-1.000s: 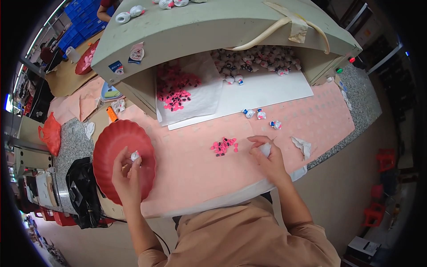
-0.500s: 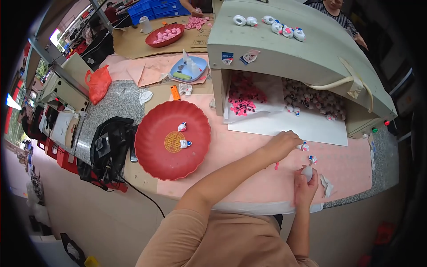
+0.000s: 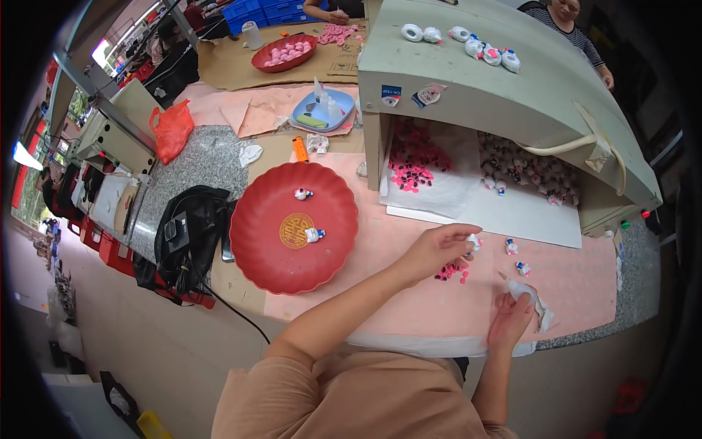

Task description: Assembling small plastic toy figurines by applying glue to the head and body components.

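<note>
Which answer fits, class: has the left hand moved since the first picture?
Yes: rightward; the left hand went from over the red bowl to beyond it.

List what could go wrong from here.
The left hand holds a small white figurine near its fingertips; it could slip. That hand, close to the loose pink pieces, might scatter them. The right hand holds a translucent bottle, whose pointed tip might drip.

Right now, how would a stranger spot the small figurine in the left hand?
Start at the large grey-green cabinet. In front of the white board, over the pink sheet, find the left hand. The small white figurine is the one in its fingers, while the two figurines to its right sit on the sheet.
</note>
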